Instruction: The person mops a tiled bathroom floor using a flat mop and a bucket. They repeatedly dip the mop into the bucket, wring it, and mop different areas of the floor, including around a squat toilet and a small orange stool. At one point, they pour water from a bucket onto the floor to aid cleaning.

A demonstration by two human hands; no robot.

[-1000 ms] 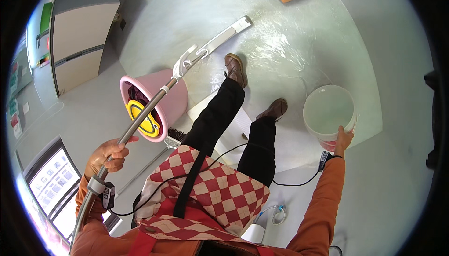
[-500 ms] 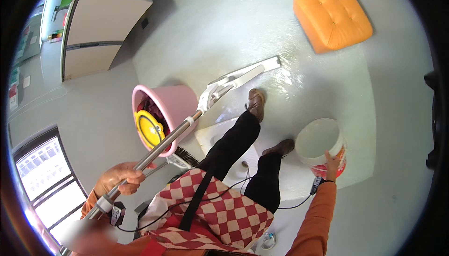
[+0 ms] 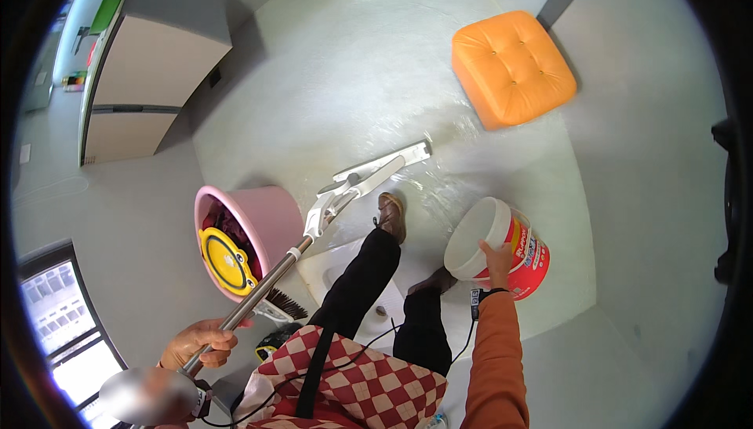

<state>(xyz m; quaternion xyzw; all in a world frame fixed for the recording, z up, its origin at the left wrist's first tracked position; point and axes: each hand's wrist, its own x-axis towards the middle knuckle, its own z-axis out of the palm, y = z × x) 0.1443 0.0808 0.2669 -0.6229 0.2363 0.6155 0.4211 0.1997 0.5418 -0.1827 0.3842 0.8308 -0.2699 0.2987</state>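
My left hand (image 3: 202,344) is closed round the metal handle of a mop (image 3: 274,274). The mop slants up and away, and its white flat head (image 3: 384,164) lies on the wet floor beyond my left shoe. On the right, my right hand (image 3: 496,263) grips a white and red bucket (image 3: 527,268) at its rim. The bucket is tilted, its mouth turned to the left beside my right shoe, and its white inside looks bare. Any water in it is hidden from here.
A pink tub (image 3: 271,213) holding dark cloth and a yellow lid-like item (image 3: 227,260) stands left, a dark-bristled brush (image 3: 286,303) beside it. Under my legs is a white squat toilet (image 3: 320,268). An orange padded stool (image 3: 514,68) and a cabinet (image 3: 161,60) stand farther off.
The bucket has tipped over to the left, so its red side now shows, with my right hand still on it. My left hand keeps its hold on the mop. The whole view has shifted.
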